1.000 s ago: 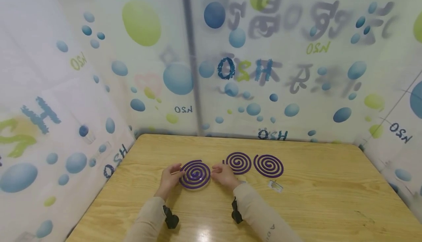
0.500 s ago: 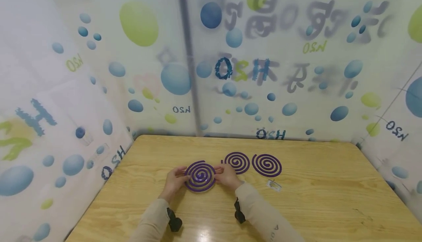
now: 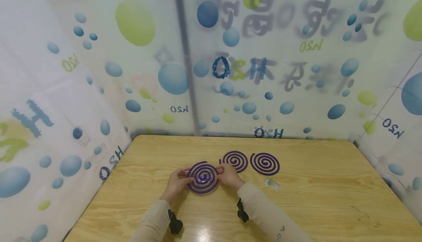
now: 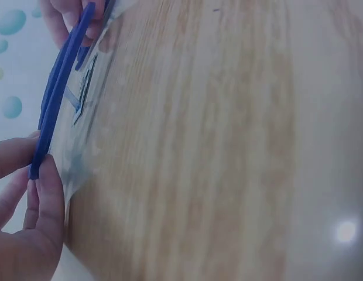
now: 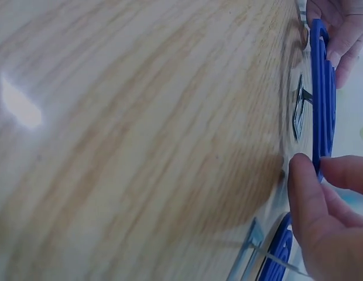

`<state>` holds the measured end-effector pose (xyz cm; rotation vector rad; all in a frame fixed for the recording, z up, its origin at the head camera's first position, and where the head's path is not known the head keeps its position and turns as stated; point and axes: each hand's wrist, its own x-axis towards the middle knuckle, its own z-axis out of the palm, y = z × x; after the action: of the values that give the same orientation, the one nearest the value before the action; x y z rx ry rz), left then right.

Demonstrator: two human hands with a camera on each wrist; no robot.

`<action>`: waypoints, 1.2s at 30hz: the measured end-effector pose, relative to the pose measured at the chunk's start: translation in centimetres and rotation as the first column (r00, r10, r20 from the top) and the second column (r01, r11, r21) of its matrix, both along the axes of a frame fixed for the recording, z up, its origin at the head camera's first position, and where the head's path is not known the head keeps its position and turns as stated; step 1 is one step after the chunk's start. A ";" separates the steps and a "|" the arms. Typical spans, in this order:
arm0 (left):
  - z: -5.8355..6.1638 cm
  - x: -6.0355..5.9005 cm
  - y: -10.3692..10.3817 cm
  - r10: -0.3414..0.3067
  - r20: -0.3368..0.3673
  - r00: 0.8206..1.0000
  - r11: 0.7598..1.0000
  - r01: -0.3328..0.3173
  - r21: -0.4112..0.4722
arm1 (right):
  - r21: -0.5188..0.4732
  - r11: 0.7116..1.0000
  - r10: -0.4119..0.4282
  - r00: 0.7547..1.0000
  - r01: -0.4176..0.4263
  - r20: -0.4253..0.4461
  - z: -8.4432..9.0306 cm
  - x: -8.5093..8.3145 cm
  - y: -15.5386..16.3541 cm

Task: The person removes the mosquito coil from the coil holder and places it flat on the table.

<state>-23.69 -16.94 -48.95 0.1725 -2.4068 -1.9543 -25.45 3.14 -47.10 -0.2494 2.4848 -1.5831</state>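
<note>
A purple spiral mosquito coil [image 3: 204, 177] lies flat between both hands, close over the table, left of two other coils. My left hand [image 3: 176, 183] pinches its left edge between thumb and fingers; in the left wrist view the coil [image 4: 57, 93] shows edge-on in that grip. On the opposite edge, my right hand [image 3: 229, 178] pinches it between thumb and fingertips. Beneath the coil's middle, a small metal stand [image 5: 298, 111] appears in the right wrist view, its upright reaching up to the coil.
Two more mosquito coils rest on the wooden table [image 3: 323, 198]: one coil [image 3: 234, 161] just behind my right hand, another coil [image 3: 265, 163] further right. A loose metal stand [image 3: 272, 184] lies in front of the right one. A printed fabric wall [image 3: 283, 84] borders the table's back.
The held coil has shifted slightly right and nearer to me, both hands going with it. My left fingers have come further onto its edge. The other coils keep their places on the table.
</note>
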 end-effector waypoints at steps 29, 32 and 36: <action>0.1 0.2 0.0 -0.018 0.008 1.000 0.999 0.017 0.042 | -0.071 0.997 -0.023 1.000 0.024 0.013 0.1 0.3 -0.3; 0.3 0.1 0.1 -0.013 0.001 1.000 0.998 0.013 0.054 | -0.071 0.997 -0.020 1.000 0.020 -0.004 0.0 0.3 -0.2; 0.6 0.1 0.1 -0.014 -0.002 1.000 0.996 0.014 0.085 | -0.067 0.998 -0.020 1.000 0.018 -0.021 -0.1 0.3 -0.1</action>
<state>-23.55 -16.81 -48.33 0.1580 -2.3315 -2.0636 -25.13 3.02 -47.19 -0.2543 2.4602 -1.6816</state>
